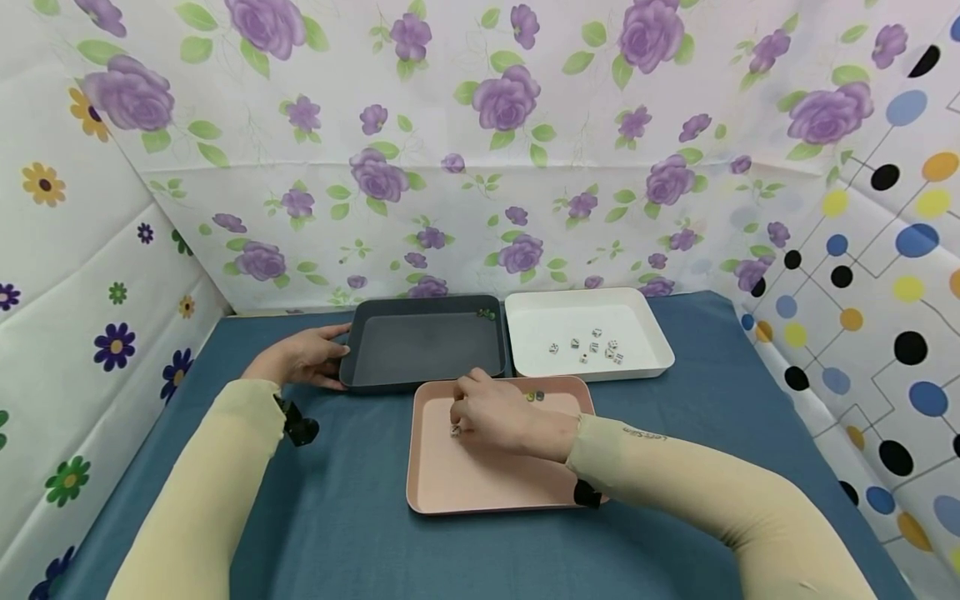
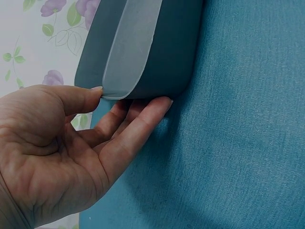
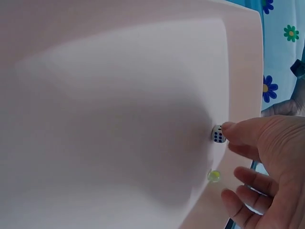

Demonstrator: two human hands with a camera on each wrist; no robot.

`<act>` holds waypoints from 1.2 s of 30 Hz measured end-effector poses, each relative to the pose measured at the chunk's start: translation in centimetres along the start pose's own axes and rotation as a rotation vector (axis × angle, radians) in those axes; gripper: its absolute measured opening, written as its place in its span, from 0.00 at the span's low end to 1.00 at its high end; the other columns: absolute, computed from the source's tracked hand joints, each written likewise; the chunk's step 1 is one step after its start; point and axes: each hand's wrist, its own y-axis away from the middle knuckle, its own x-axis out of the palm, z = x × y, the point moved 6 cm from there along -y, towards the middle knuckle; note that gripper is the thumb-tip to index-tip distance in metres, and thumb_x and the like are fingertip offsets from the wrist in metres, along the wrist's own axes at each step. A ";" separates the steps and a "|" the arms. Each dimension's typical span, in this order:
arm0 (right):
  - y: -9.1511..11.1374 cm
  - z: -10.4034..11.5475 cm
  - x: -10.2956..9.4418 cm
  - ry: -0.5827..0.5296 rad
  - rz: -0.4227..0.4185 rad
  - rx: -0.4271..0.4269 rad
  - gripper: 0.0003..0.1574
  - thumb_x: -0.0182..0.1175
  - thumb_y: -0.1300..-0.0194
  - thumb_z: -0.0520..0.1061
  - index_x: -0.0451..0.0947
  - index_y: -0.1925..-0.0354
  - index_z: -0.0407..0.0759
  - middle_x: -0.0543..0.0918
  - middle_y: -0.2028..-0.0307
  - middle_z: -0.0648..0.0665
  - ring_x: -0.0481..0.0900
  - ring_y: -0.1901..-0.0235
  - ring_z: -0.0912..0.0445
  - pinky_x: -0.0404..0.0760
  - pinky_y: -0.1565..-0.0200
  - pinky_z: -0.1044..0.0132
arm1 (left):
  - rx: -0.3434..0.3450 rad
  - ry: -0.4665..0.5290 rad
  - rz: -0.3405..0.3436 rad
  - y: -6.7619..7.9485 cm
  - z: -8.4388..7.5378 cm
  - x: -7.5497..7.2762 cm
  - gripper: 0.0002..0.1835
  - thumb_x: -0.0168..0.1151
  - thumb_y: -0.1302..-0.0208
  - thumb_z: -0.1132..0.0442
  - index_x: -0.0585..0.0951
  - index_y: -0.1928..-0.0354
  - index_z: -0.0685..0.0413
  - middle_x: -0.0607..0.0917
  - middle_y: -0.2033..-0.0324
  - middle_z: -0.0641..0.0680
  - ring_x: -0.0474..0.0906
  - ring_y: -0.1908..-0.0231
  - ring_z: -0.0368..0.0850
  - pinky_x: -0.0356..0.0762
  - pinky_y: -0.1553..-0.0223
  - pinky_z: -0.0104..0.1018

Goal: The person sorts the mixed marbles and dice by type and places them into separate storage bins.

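Note:
My left hand [image 1: 306, 357] grips the left end of a dark grey tray [image 1: 360, 342]. In the left wrist view the thumb lies at the tray's rim and the fingers are against its outer wall. Over a pink tray [image 1: 450, 492], my right hand [image 1: 491, 415] pinches a white die [image 3: 218, 134] with dark pips between thumb and forefinger. The other fingers are loosely bent. A yellow-green glass marble [image 3: 214, 176] lies close to those fingers in the right wrist view. Two small marbles [image 1: 535, 397] show near the pink tray's far edge in the head view.
A white tray [image 1: 645, 367] at the back right holds several white dice [image 1: 594, 347]. Several small greenish marbles [image 1: 486, 314] lie in the dark tray's far right corner. The trays stand on a blue cloth [image 1: 352, 500], with a flowered curtain [image 1: 450, 200] behind.

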 end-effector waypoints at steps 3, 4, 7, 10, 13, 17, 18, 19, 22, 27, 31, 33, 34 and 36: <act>-0.1 -0.1 0.2 -0.008 0.007 0.030 0.05 0.71 0.33 0.52 0.91 0.60 0.56 0.80 0.53 0.49 0.68 0.56 0.55 0.77 0.62 0.67 | 0.001 -0.001 -0.002 0.0 0.0 -0.1 0.37 0.41 0.16 0.65 0.38 0.17 0.35 0.61 0.27 0.72 0.72 0.35 0.68 0.84 0.50 0.57; -0.1 -0.1 0.3 -0.012 0.015 0.037 0.05 0.71 0.33 0.52 0.91 0.60 0.57 0.80 0.52 0.49 0.67 0.56 0.55 0.76 0.62 0.68 | 0.002 -0.001 -0.002 0.0 0.0 -0.1 0.37 0.42 0.16 0.65 0.38 0.17 0.35 0.60 0.26 0.72 0.72 0.35 0.68 0.84 0.50 0.57; -0.2 -0.1 0.5 -0.033 0.037 0.052 0.03 0.71 0.33 0.52 0.90 0.61 0.57 0.79 0.52 0.50 0.66 0.56 0.56 0.75 0.64 0.68 | 0.000 0.001 -0.005 -0.2 0.0 -0.1 0.37 0.42 0.16 0.65 0.38 0.17 0.35 0.60 0.26 0.72 0.71 0.35 0.68 0.84 0.50 0.57; -0.2 0.1 0.5 -0.046 0.040 0.061 0.02 0.71 0.34 0.51 0.90 0.62 0.57 0.79 0.53 0.50 0.66 0.56 0.56 0.74 0.67 0.69 | 0.000 0.001 -0.007 -0.3 0.0 0.0 0.37 0.42 0.16 0.65 0.39 0.17 0.35 0.60 0.26 0.72 0.71 0.35 0.68 0.84 0.50 0.57; -0.2 0.2 0.4 -0.038 0.031 0.065 0.03 0.71 0.34 0.51 0.90 0.62 0.56 0.79 0.53 0.50 0.66 0.57 0.56 0.73 0.68 0.70 | -0.002 0.003 -0.007 -0.2 0.0 -0.1 0.37 0.42 0.16 0.65 0.39 0.17 0.34 0.60 0.26 0.72 0.71 0.35 0.68 0.84 0.50 0.57; -0.3 0.4 0.4 -0.014 0.014 0.052 0.02 0.71 0.34 0.50 0.90 0.63 0.55 0.80 0.53 0.50 0.66 0.57 0.55 0.74 0.66 0.69 | -0.001 0.003 -0.001 -0.1 -0.1 0.0 0.37 0.41 0.16 0.65 0.39 0.17 0.35 0.60 0.27 0.72 0.72 0.35 0.68 0.84 0.50 0.57; -0.3 0.5 0.4 -0.009 0.011 0.048 0.02 0.71 0.34 0.50 0.90 0.63 0.55 0.80 0.53 0.50 0.67 0.57 0.55 0.74 0.65 0.69 | 0.001 0.003 0.001 -0.1 -0.1 0.0 0.37 0.41 0.16 0.65 0.39 0.17 0.35 0.60 0.27 0.72 0.72 0.35 0.68 0.84 0.50 0.57; -0.3 0.5 0.3 -0.006 0.006 0.042 0.02 0.71 0.34 0.50 0.90 0.64 0.55 0.80 0.53 0.50 0.67 0.57 0.55 0.75 0.65 0.68 | 0.002 0.003 0.001 -0.1 -0.1 0.0 0.37 0.41 0.16 0.65 0.39 0.17 0.35 0.60 0.27 0.72 0.72 0.35 0.68 0.84 0.50 0.57; -0.3 0.6 0.2 -0.002 -0.004 0.030 0.02 0.72 0.35 0.50 0.90 0.64 0.55 0.80 0.53 0.50 0.67 0.57 0.55 0.75 0.64 0.68 | 0.004 0.002 0.002 -0.2 0.0 0.0 0.37 0.41 0.16 0.65 0.39 0.17 0.35 0.60 0.27 0.72 0.72 0.35 0.68 0.84 0.50 0.57; -0.1 0.3 -0.8 -0.012 -0.017 0.027 0.03 0.71 0.34 0.51 0.90 0.62 0.56 0.80 0.50 0.50 0.68 0.52 0.55 0.77 0.59 0.68 | 0.002 0.000 0.001 -0.2 0.0 0.0 0.37 0.41 0.16 0.65 0.38 0.17 0.34 0.60 0.26 0.72 0.72 0.36 0.67 0.84 0.49 0.58; 0.1 0.0 -2.0 -0.018 -0.047 0.027 0.02 0.70 0.34 0.48 0.89 0.61 0.55 0.80 0.48 0.50 0.70 0.48 0.54 0.79 0.54 0.66 | 0.003 0.000 0.001 -0.2 0.0 -0.1 0.37 0.42 0.16 0.65 0.38 0.17 0.35 0.61 0.27 0.72 0.73 0.36 0.67 0.83 0.49 0.58; 0.3 -0.1 -2.7 -0.019 -0.071 0.019 0.02 0.70 0.35 0.47 0.89 0.62 0.55 0.81 0.47 0.50 0.72 0.47 0.54 0.79 0.51 0.65 | 0.000 0.000 0.003 -0.1 0.0 -0.1 0.37 0.41 0.16 0.65 0.38 0.17 0.35 0.61 0.27 0.72 0.73 0.36 0.67 0.83 0.49 0.58; 0.4 -0.2 -3.0 -0.018 -0.080 0.016 0.02 0.70 0.35 0.48 0.88 0.63 0.55 0.81 0.47 0.50 0.72 0.46 0.54 0.79 0.50 0.65 | -0.001 0.000 0.004 -0.1 0.0 0.0 0.37 0.41 0.16 0.65 0.38 0.17 0.35 0.61 0.27 0.72 0.73 0.36 0.67 0.83 0.49 0.58; 0.6 -0.4 -3.7 -0.019 -0.101 0.006 0.02 0.70 0.35 0.49 0.88 0.63 0.55 0.81 0.47 0.50 0.72 0.45 0.53 0.78 0.47 0.64 | -0.004 0.003 0.008 -0.1 0.0 0.0 0.37 0.41 0.16 0.65 0.37 0.17 0.35 0.60 0.27 0.72 0.73 0.36 0.67 0.83 0.49 0.58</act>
